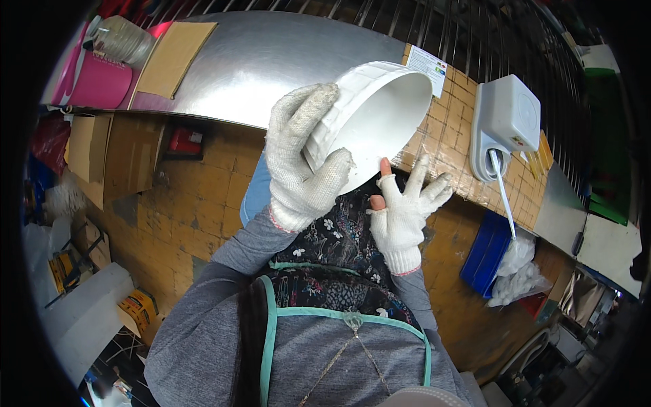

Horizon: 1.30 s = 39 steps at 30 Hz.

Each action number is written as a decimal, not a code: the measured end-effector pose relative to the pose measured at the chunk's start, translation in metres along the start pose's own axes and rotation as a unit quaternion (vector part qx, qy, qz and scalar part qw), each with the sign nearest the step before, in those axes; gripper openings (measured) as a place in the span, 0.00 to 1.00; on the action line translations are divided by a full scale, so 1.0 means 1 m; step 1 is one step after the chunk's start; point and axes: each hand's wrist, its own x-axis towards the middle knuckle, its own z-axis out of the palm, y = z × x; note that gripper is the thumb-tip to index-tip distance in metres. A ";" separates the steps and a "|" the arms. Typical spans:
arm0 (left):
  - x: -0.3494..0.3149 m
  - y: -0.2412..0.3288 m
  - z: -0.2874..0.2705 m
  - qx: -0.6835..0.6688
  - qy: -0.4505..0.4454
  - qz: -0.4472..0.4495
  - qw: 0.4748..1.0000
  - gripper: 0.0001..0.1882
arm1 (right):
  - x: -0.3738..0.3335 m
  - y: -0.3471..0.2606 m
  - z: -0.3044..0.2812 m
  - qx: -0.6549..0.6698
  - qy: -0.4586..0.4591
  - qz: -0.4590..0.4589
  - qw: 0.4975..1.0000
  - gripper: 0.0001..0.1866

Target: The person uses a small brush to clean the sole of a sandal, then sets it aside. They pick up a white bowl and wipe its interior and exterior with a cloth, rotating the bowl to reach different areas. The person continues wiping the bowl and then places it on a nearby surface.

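head view | left hand in a knit glove clasps the rim of a white ribbed dish, tilted above the bench | right hand spread, empty, fingertips at the lower rim | best steadied with both hands | nearby: white box device, pink tub, cardboard sheet, none blocking

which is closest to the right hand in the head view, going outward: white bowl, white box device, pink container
1. White bowl: touching the right hand at its fingertips, just above it; the left hand grips its side.
2. White box device: up and to the right, on the tiled counter.
3. Pink container: far upper left, by the metal surface.
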 end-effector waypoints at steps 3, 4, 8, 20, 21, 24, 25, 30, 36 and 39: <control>-0.003 0.003 0.002 0.038 -0.003 0.011 0.999 0.36 | -0.010 -0.009 0.001 0.011 -0.006 -0.040 0.999 0.31; -0.004 0.005 0.003 0.052 -0.006 0.009 0.999 0.36 | -0.012 -0.010 0.001 0.037 -0.015 -0.049 0.998 0.29; -0.006 0.003 0.008 0.024 0.010 0.010 1.000 0.37 | -0.009 -0.008 0.004 0.169 0.013 -0.072 0.983 0.26; -0.011 -0.007 0.004 -0.019 0.026 -0.020 0.999 0.37 | 0.002 -0.006 0.003 0.171 0.029 -0.019 0.985 0.27; -0.010 -0.007 0.004 -0.017 0.028 -0.019 0.999 0.37 | 0.003 -0.006 0.004 0.071 0.041 0.018 0.997 0.30; -0.010 -0.004 0.003 0.019 0.023 -0.007 1.000 0.37 | 0.005 -0.007 0.004 -0.011 0.026 -0.057 0.998 0.35; -0.010 -0.002 0.002 0.050 0.015 0.005 0.999 0.37 | 0.004 -0.008 0.003 0.030 0.008 -0.079 0.996 0.30; -0.010 -0.003 0.002 0.033 0.015 0.010 0.999 0.37 | 0.004 -0.007 0.003 0.159 0.039 -0.067 0.984 0.27; -0.009 -0.005 0.004 0.027 0.023 0.013 0.999 0.37 | 0.017 -0.009 0.006 0.058 0.023 -0.088 0.994 0.29; -0.008 -0.005 0.003 0.010 0.020 -0.001 1.000 0.37 | 0.025 -0.008 -0.001 0.103 -0.026 -0.105 0.989 0.23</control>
